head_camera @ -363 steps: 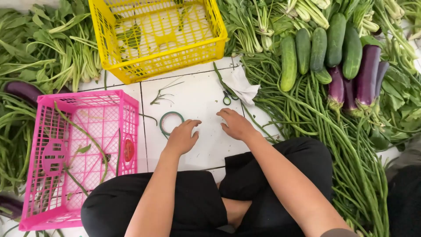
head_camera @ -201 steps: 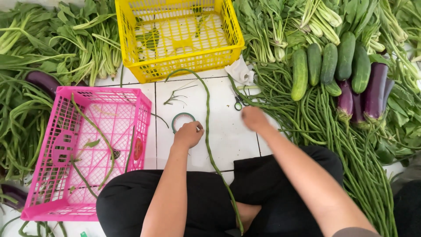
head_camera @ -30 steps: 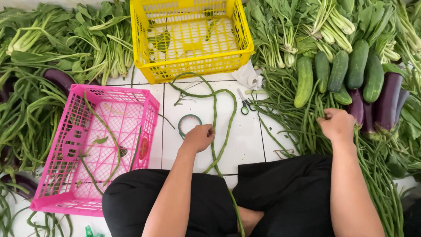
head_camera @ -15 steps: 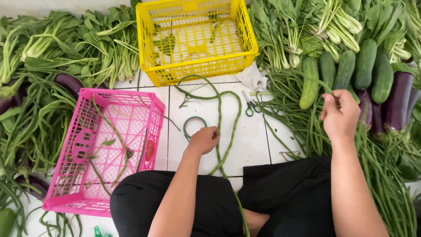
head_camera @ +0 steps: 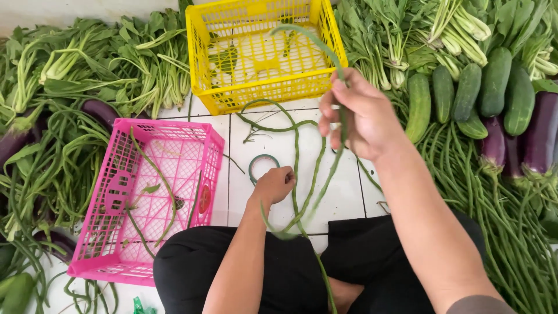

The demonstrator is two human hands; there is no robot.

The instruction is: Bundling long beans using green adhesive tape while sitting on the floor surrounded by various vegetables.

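My right hand [head_camera: 361, 113] is raised above the white tiled floor [head_camera: 337, 192], its fingers closed on a long green bean [head_camera: 318, 46] that arcs up over the yellow crate. My left hand [head_camera: 274, 185] is low near my lap, closed on a bunch of long beans [head_camera: 297, 168] that trail across the tiles. A small green tape ring [head_camera: 263, 164] lies just beside the left hand.
A yellow crate [head_camera: 263, 93] stands at the back, a pink crate [head_camera: 119, 256] with a few beans at the left. Leafy greens [head_camera: 87, 64] and an eggplant lie left. Cucumbers [head_camera: 465, 93], eggplants [head_camera: 540, 136] and a pile of long beans [head_camera: 494, 203] lie right.
My right hand has lifted from the bean pile at the right and swung toward the middle, carrying a long bean up. The left hand stays on the bunch.
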